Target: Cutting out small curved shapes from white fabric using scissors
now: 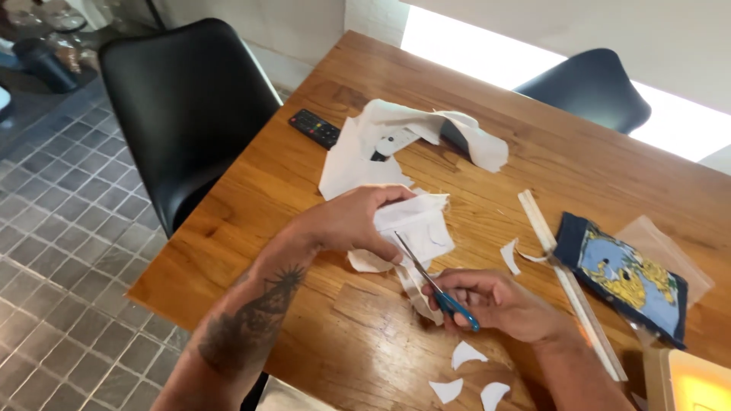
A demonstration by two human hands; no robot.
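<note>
Scissors point(435, 289): in your right hand point(499, 303), grip clenched on blue handles, blades up-left into cloth.
Cloth point(415, 224): white piece, your left hand point(352, 222) grip grasping it, just above tabletop point(304, 198).
Scraps point(466, 354): white offcuts just below right grip.

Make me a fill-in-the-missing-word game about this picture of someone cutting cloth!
1. The right hand holds scissors with ____ handles.
2. The left hand grips a piece of ____ fabric.
3. The table is made of ____.
4. The remote control near the table's edge is ____ in colour.

Missing words: blue; white; wood; black
</note>
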